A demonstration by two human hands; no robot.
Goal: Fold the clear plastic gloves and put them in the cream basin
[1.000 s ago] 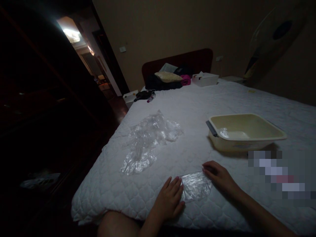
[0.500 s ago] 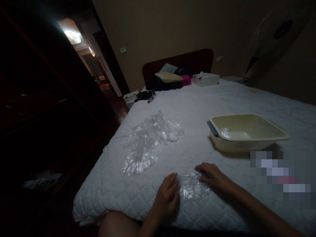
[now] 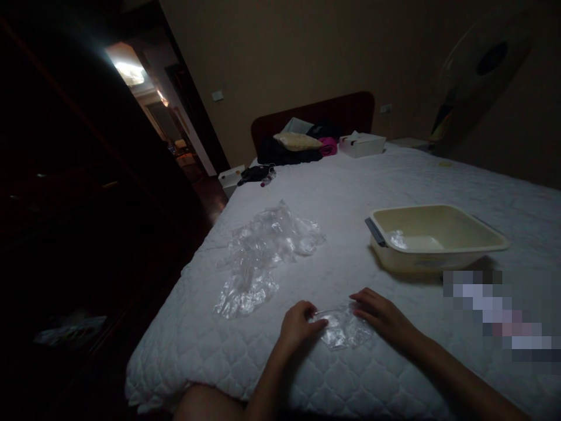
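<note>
A small clear plastic bag [image 3: 344, 328] lies crinkled on the white quilted bed cover between my two hands. My left hand [image 3: 300, 324] is at its left edge, thumb laid over the film and fingers curled at the edge, pinching it. On the other side, my right hand [image 3: 381, 316] rests at the bag's upper right edge, its fingers stretched out and apart, the tips touching the film. Farther left lies a loose spread of clear plastic bags [image 3: 272, 240], overlapping one another. A cream plastic basin [image 3: 438, 257] with grey handles stands beyond my right hand; something shiny and clear shows inside.
The quilted bed [image 3: 342, 380] fills the middle, its edge dropping off at left. A pillow [image 3: 298, 141], dark cloth and a white box [image 3: 363, 145] sit near the headboard [image 3: 350, 108]. A fan [image 3: 491, 58] stands at right. A blurred-out patch covers the right side.
My left hand has shifted slightly up, and its thumb now lies over the bag's edge. The bag is drawn up a little flatter. My right hand stays at the bag's right side.
</note>
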